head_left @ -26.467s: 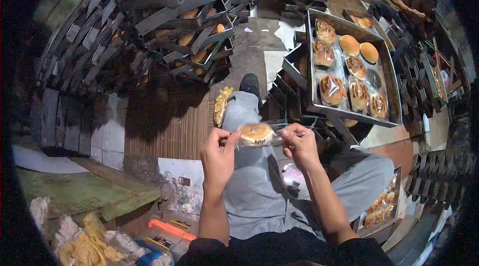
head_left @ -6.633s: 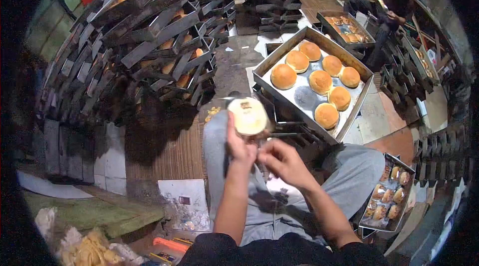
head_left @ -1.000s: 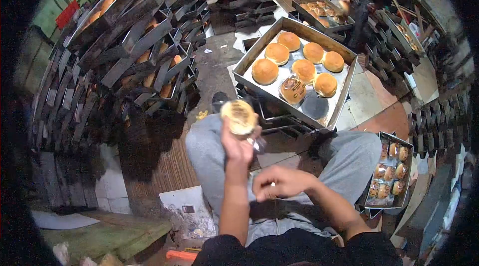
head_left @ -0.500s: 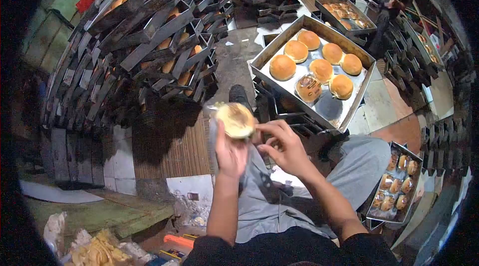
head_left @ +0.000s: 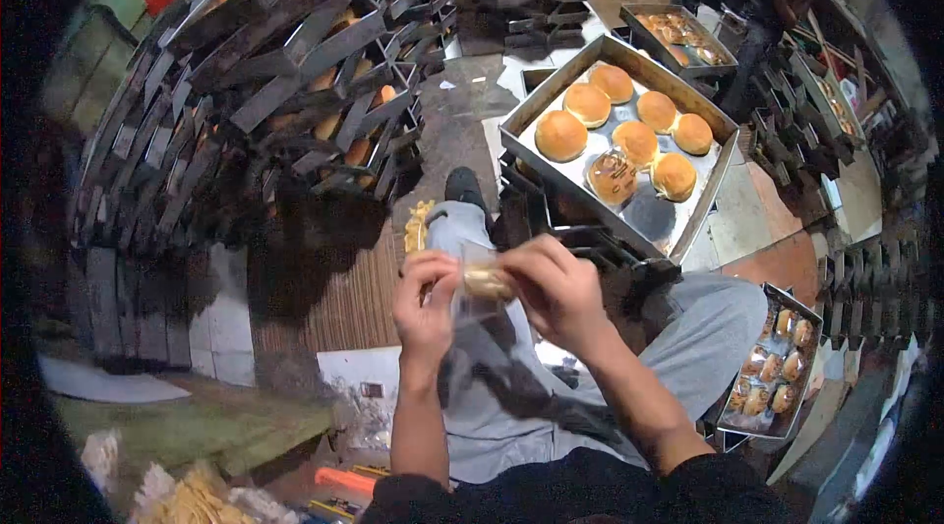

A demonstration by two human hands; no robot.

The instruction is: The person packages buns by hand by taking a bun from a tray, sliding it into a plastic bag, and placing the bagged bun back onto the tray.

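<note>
My left hand (head_left: 425, 300) and right hand (head_left: 553, 288) both pinch a bun (head_left: 485, 282) in a clear bag (head_left: 470, 308), held over my lap. Beyond it sits a tray (head_left: 715, 162) with buns, one already bagged (head_left: 612, 176). Stacked trays (head_left: 295, 62) stand further left.

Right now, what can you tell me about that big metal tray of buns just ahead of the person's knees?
The tray is a rectangular pan of dull grey metal with raised walls, set at an angle on top of stacked dark empty pans. Six round golden-brown buns lie bare on it in two loose rows, and a seventh bun sits among them in a clear wrapper. The near right corner of its floor is bare. Neither hand touches it.
</note>
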